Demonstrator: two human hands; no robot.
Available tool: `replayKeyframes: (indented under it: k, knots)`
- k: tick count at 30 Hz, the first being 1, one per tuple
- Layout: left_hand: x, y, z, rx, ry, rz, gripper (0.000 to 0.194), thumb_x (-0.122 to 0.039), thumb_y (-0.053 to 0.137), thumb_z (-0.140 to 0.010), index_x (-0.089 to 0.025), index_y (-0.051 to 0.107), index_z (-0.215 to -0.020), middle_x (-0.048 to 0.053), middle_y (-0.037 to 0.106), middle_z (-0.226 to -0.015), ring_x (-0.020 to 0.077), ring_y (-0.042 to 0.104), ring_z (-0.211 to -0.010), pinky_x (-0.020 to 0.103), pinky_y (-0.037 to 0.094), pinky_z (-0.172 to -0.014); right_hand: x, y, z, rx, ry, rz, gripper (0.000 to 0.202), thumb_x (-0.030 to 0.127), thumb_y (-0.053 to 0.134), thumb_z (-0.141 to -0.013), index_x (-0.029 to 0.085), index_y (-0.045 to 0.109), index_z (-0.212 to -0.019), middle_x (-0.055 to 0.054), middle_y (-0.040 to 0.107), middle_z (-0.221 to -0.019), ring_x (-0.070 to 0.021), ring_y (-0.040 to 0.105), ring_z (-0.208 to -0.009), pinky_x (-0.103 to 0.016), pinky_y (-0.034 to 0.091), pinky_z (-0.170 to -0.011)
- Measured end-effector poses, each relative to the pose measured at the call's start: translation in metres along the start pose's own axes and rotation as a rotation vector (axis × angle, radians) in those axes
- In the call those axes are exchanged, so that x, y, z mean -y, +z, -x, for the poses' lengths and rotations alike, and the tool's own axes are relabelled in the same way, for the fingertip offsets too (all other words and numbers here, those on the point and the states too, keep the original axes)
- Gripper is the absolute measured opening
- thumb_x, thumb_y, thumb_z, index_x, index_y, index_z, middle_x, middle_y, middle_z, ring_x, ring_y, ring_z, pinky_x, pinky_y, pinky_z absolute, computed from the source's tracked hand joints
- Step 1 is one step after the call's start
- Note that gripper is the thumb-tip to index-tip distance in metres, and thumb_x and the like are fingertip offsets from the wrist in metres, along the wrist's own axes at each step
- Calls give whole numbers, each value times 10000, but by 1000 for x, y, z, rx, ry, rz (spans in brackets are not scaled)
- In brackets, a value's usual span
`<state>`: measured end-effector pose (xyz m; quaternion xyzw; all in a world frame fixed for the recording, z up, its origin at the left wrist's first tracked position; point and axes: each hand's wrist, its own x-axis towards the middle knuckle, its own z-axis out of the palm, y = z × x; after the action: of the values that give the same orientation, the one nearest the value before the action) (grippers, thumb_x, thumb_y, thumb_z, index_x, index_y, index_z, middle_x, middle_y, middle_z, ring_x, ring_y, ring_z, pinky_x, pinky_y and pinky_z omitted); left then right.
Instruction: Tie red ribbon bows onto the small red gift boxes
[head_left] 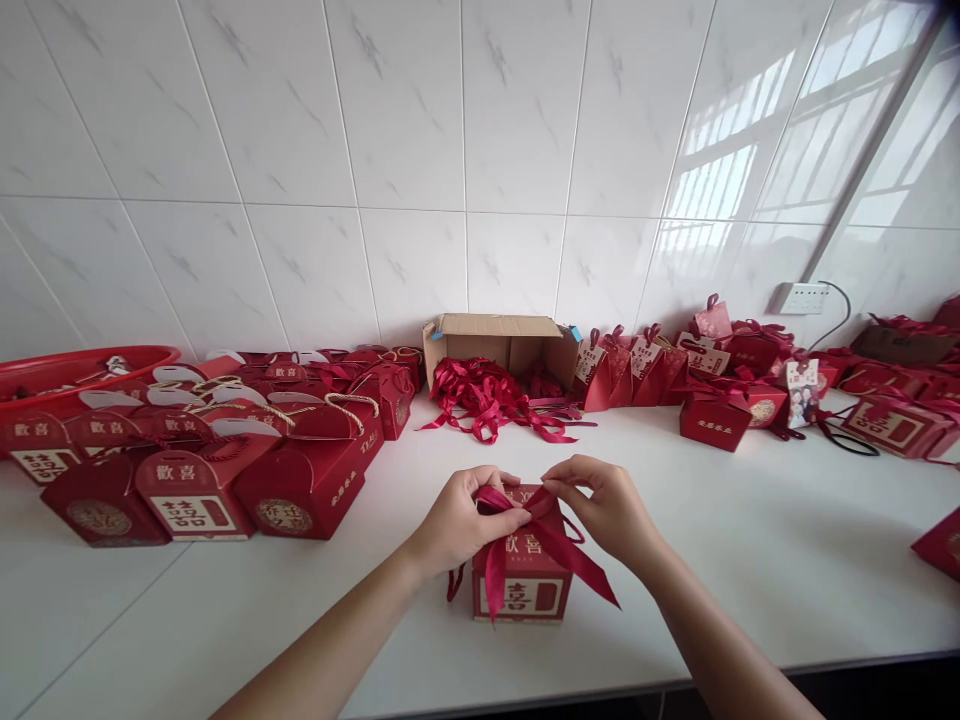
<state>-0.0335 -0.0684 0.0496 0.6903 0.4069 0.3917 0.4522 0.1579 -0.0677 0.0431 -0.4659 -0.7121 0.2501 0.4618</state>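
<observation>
A small red gift box [519,597] with gold and white lettering stands upright near the front edge of the table. Across its top lies a dark red ribbon [577,565] whose two tails hang down the front. My left hand [469,520] pinches the ribbon between thumb and fingers at the box's upper left. At the upper right, my right hand [604,505] pinches another part of the same ribbon. A twisted red cord [454,582] shows at the box's left side. The knot area is partly covered by my left thumb.
Rows of red gift boxes [199,500] with cord handles stand on the left, by a red basin [82,365]. Behind, a cardboard box [501,325] lies with loose red ribbons [487,395] spilling out. More boxes [716,420] fill the right, near a wall socket [801,298].
</observation>
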Motion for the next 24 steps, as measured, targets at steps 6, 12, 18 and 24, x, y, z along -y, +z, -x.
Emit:
replayKeyframes:
  k: [6, 12, 18, 24]
  knots:
    - [0, -1, 0, 3, -43, 12, 238, -286, 724, -664, -158, 525, -692, 98, 616, -1097, 221, 624, -939, 334, 485, -796, -5, 4, 4, -66, -46, 32, 145, 250, 544, -808, 202, 666, -746, -32, 690, -763, -178, 641, -728, -285, 496, -660]
    - [-4, -3, 2, 9, -13, -32, 213, -286, 730, -666, -176, 580, -771, 90, 637, -1072, 239, 570, -1073, 348, 437, -899, -6, 3, 4, -46, -27, 9, 134, 293, 562, -805, 196, 654, -811, -46, 706, -802, -195, 660, -770, -321, 517, -723]
    - [-6, -1, 0, -15, -8, 3, 186, -305, 717, -683, -178, 588, -725, 89, 666, -982, 240, 569, -1077, 356, 433, -910, 1, 1, 3, -41, 3, -93, 159, 347, 594, -787, 195, 644, -788, -47, 723, -713, -210, 686, -730, -352, 536, -759]
    - [-5, 2, -1, -51, -36, -4, 216, -338, 712, -686, -164, 583, -697, 97, 657, -1014, 237, 599, -1024, 360, 449, -883, 2, 0, 2, -23, -8, -162, 149, 328, 605, -785, 194, 647, -734, -37, 722, -684, -199, 690, -695, -323, 544, -717]
